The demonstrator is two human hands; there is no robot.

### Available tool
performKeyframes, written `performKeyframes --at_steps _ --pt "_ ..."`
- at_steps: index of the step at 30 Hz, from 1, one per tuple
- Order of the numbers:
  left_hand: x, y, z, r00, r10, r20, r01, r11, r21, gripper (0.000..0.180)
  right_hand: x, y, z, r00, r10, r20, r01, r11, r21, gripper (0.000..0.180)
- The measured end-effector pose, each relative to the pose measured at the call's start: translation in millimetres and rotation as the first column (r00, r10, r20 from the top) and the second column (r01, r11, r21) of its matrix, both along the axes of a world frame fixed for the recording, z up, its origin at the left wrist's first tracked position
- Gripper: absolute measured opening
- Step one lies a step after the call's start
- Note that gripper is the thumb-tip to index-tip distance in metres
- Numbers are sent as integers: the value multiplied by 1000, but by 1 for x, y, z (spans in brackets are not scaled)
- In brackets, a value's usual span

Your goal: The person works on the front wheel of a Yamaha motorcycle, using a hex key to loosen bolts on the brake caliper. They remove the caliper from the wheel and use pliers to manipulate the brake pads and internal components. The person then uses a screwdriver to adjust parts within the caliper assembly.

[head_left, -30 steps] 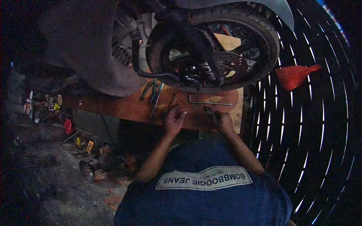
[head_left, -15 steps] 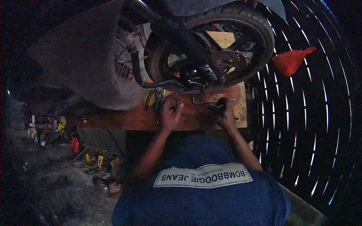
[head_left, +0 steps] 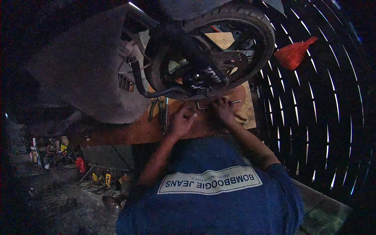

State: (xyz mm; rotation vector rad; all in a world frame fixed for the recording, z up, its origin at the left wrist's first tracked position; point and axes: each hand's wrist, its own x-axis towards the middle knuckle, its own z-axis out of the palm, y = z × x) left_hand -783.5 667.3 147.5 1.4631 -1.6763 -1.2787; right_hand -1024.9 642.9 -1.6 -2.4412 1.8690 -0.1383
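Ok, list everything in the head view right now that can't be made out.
Left hand, head view: too dark and blurred to tell whether it holds anything.
Bent metal rod, head view: part of its length is hidden by the right hand.
Right hand's palm side, head view: hidden by the back of the hand.
Motorcycle, head view: cut off by the top edge.
Yellow items at left, head view: too small to identify.
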Motion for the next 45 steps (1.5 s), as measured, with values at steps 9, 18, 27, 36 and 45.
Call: performKeyframes --at_steps 9,18,27,36,45 --pt "11 7 5 996 3 -85 -5 1000 -18 43 9 -7 20 986 168 -13 -161 913 -375 39" --pt "19 10 -33 979 -127 160 109 987 117 50 -4 46 106 647 -36 762 67 998 -10 31" --pt "-11 -16 -22 796 -539 275 597 628 -499 46 12 109 196 360 104 927 371 896 -245 30" --pt "-60 -29 5 585 -47 -810 456 845 280 30 24 122 210 234 71 970 478 860 -178 27" --pt "-41 -11 70 594 41 -803 386 862 329 26 -13 171 228 -83 -281 956 501 817 284 26"
